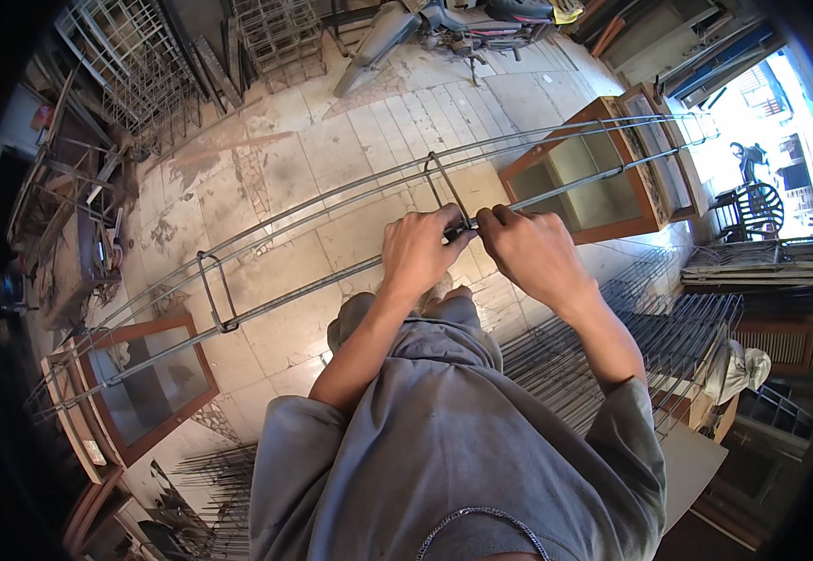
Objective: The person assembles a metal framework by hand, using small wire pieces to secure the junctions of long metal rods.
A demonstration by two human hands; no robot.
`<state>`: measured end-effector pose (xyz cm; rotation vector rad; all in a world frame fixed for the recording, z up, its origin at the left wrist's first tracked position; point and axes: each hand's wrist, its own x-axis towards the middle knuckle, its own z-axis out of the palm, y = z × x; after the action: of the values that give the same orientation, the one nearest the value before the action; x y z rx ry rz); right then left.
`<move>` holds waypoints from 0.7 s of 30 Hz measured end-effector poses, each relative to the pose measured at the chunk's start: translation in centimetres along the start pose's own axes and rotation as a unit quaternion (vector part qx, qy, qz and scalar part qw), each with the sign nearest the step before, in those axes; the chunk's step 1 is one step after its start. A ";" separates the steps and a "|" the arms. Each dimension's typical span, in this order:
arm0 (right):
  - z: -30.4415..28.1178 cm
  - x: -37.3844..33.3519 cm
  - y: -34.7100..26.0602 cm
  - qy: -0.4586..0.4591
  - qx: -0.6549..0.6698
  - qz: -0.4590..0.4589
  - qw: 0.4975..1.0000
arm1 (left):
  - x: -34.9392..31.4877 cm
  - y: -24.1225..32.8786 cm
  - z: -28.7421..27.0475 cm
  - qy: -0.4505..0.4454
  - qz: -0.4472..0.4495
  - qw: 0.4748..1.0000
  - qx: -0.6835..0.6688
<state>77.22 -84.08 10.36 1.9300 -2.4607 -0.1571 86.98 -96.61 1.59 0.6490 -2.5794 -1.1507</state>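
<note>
A long, narrow rebar cage (322, 278) stretches across in front of me, made of ribbed steel bars with bent rectangular stirrups. My left hand (414, 248) is closed on the near bar, thumb and fingers pinched beside the corner of one stirrup (447, 185). On the other side of that corner, my right hand (534, 254) is also closed, its fingers curled over the same bar. The hands almost touch. Whether a tie wire lies between the fingertips is too small to tell. Another stirrup (217, 292) hangs on the bars farther left.
Wooden cabinets with glass fronts support the cage, one cabinet (202, 341) at left and another cabinet (645, 201) at right. Stacked steel rods (612, 327) lie beside me at right. A motorbike (444, 28) and wire mesh frames (280, 42) stand at the back on the tiled floor (331, 150).
</note>
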 end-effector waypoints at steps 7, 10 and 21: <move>-0.5 0.4 0.2 0.052 0.021 -0.007 0.998 | -0.4 0.9 0.1 0.016 -0.010 1.000 0.013; 0.4 1.0 1.0 0.084 0.035 0.009 0.996 | -0.2 0.7 0.3 0.021 -0.014 1.000 0.013; 4.6 5.6 3.6 0.305 0.026 0.066 0.950 | 0.4 0.6 0.1 -0.003 -0.001 1.000 0.007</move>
<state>72.03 -88.35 5.82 1.5084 -2.1635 0.4422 86.45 -96.38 2.04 0.6532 -2.5951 -1.1380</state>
